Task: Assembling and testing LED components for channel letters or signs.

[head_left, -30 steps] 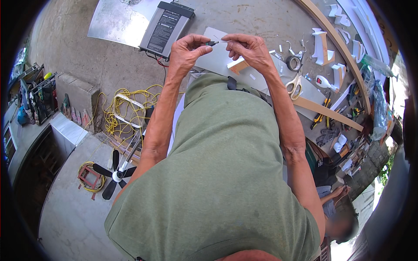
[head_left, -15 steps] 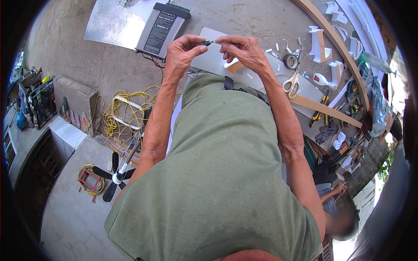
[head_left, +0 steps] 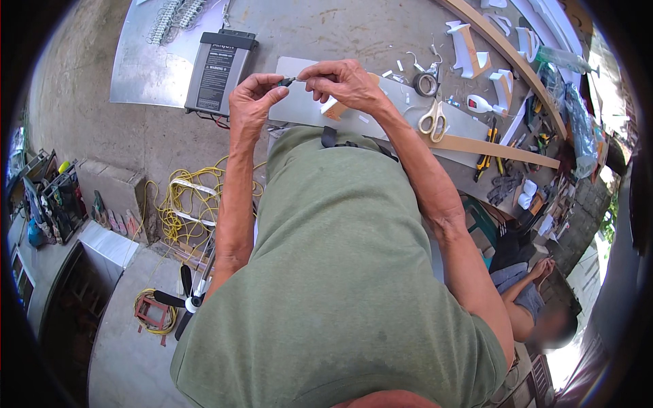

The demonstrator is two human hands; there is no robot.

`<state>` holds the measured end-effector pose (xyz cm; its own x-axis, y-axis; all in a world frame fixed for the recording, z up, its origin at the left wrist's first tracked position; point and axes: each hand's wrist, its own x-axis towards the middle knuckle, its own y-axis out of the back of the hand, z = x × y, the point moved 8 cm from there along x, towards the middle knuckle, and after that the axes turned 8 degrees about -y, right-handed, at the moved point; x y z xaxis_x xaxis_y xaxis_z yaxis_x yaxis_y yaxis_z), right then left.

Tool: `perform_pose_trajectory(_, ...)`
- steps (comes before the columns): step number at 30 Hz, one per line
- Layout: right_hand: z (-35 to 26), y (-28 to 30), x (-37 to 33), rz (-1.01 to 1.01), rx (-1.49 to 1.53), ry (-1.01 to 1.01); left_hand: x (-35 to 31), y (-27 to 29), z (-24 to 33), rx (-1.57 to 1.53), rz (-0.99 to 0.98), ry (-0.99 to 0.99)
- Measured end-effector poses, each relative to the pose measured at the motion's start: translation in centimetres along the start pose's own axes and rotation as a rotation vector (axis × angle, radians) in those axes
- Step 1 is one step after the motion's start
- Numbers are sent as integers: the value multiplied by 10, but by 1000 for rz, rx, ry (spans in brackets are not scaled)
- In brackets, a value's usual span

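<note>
1. The grey work table (head_left: 299,30) fills the top of the view; a person in a green shirt stands over it, both forearms raised in front of the chest
2. A bare metal sheet (head_left: 146,75) lies at the table's left end, with a dark oblong power unit (head_left: 219,71) resting on its right edge
3. A pale grey panel (head_left: 394,119) lies just beyond the hands, a long wooden strip (head_left: 496,148) crossing its right end
4. Scissors (head_left: 433,119) with cream handles and a roll of dark tape (head_left: 426,83) sit on the table to the right of the hands, white moulded pieces (head_left: 466,47) beyond them
5. The left hand (head_left: 250,102) is closed, thumb and forefinger pinched on a small dark piece (head_left: 286,82) held up above the panel's near edge
6. The right hand (head_left: 343,83) is closed too, its fingertips pinched on a thin pale end that meets the dark piece; whether it is wire or a pin is too small to tell
7. My judgement: the step in hand is fine joining or stripping work at the tips, and the next move calls for a steady pinch from both hands with the small piece kept aligned, since a slip would drop it onto the cluttered table
</note>
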<state>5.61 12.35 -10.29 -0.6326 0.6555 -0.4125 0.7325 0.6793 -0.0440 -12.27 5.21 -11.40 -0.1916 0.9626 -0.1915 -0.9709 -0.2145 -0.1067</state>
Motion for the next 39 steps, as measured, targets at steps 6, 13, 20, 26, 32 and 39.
perform_pose_trajectory(6,-3,-3,1,-1,-41,43,0,3,-3,1,-13,-24)
perform_pose_trajectory(13,-7,-3,0,-10,-29,60,1,4,-4,9,-23,-1)
perform_pose_trajectory(20,-4,-5,0,-55,12,43,2,1,-1,14,-20,-11)
perform_pose_trajectory(26,0,-7,2,-90,91,36,0,2,-1,40,-32,-3)
perform_pose_trajectory(32,3,-10,2,-114,151,62,0,1,0,40,-25,-12)
perform_pose_trajectory(39,2,-7,1,-90,41,72,0,0,2,38,-15,-18)
